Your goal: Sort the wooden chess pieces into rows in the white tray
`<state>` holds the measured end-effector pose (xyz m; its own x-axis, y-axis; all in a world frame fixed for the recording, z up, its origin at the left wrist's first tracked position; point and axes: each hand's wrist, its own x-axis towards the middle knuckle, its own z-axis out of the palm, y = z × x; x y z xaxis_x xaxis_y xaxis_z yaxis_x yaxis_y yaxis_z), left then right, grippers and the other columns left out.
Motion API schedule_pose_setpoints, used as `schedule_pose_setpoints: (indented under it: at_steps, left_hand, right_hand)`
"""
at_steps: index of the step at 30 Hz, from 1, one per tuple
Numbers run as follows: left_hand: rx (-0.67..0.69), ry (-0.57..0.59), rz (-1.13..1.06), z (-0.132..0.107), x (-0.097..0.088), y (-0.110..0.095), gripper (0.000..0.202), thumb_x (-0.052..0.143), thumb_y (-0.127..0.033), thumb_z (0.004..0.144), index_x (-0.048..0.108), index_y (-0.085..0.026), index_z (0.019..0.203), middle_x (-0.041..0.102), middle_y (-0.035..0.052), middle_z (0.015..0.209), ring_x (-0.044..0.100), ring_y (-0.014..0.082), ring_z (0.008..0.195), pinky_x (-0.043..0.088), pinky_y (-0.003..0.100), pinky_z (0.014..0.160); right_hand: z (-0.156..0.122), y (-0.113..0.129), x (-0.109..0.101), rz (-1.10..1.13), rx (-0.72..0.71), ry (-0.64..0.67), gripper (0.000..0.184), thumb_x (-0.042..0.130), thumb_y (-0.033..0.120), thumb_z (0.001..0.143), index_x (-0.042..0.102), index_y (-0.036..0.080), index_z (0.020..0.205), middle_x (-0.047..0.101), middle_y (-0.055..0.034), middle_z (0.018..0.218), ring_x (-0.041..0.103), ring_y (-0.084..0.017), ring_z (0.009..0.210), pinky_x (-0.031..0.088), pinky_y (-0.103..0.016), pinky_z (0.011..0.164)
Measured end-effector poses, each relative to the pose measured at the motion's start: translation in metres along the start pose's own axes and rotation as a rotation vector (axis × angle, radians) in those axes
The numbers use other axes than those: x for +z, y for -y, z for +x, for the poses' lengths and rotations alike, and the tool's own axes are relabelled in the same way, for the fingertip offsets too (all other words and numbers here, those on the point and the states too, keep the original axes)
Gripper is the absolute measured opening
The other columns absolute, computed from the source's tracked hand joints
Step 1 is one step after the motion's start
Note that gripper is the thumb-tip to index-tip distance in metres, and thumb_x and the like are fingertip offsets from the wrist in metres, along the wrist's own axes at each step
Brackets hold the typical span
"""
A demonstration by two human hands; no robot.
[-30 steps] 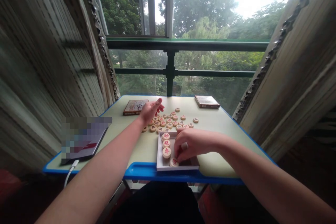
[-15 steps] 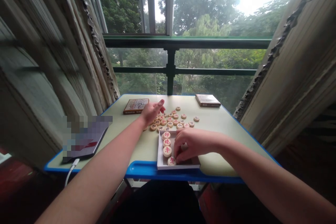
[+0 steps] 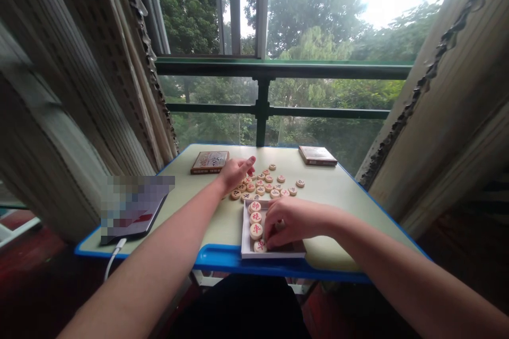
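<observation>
My right hand (image 3: 292,222) reaches into a shallow white cardboard box (image 3: 274,256) at the near edge of the table, its fingers closed at a round wooden Chinese chess piece (image 3: 260,246) with a red character. That piece lies at the near end of a column along the box's left wall, below more red-marked pieces (image 3: 255,231). The rest of the box's inside is partly hidden by this hand. My left hand (image 3: 236,174) hovers at the left side of several loose pieces (image 3: 269,187), thumb stretched out and fingers loosely bent, with nothing seen in it.
A flat brown patterned box (image 3: 209,162) lies at the back left, and another flat box (image 3: 317,155) at the back right. A dark device (image 3: 137,217) with a white cable (image 3: 114,255) rests at the left. The table has a raised blue rim (image 3: 218,257).
The near piece in the box has slid slightly left, closer to line with the column, with my right fingers at it. My left hand stays where it was; the view has shifted a little.
</observation>
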<state>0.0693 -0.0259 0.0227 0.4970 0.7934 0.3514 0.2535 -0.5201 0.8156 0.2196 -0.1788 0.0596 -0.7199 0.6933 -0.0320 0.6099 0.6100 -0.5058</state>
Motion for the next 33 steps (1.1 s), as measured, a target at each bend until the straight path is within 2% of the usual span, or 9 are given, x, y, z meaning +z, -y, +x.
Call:
schedule_pose_setpoints:
  at_steps: [8, 18, 33]
  left_hand:
    - [0.006, 0.015, 0.047, -0.0006, 0.0001, 0.0003, 0.059, 0.039, -0.064, 0.078, 0.067, -0.015, 0.062, 0.067, 0.0055, 0.063, 0.058, 0.0157, 0.058, 0.042, 0.029, 0.063]
    - [-0.002, 0.023, 0.084, -0.0023, 0.001, -0.0008, 0.056, 0.04, -0.062, 0.078, 0.066, -0.014, 0.063, 0.067, 0.0044, 0.062, 0.056, 0.0148, 0.057, 0.041, 0.028, 0.063]
    - [-0.01, 0.028, 0.091, -0.0022, 0.0013, -0.0023, 0.06, 0.038, -0.065, 0.078, 0.066, -0.014, 0.062, 0.067, 0.0051, 0.062, 0.057, 0.0147, 0.058, 0.041, 0.027, 0.061]
  right_hand:
    - [0.0013, -0.0025, 0.001, -0.005, 0.009, 0.01, 0.015, 0.067, 0.028, 0.075, 0.073, 0.016, 0.081, 0.066, -0.0012, 0.07, 0.055, -0.01, 0.065, 0.039, -0.02, 0.058]
    - [0.0017, -0.0058, 0.0056, -0.015, 0.006, -0.019, 0.019, 0.066, 0.032, 0.075, 0.073, 0.016, 0.082, 0.066, -0.002, 0.071, 0.055, -0.012, 0.069, 0.04, -0.021, 0.063]
    - [0.0041, -0.0019, 0.0076, -0.034, 0.036, -0.032, 0.018, 0.065, 0.031, 0.075, 0.072, 0.015, 0.08, 0.067, -0.0023, 0.071, 0.056, -0.012, 0.067, 0.041, -0.02, 0.06]
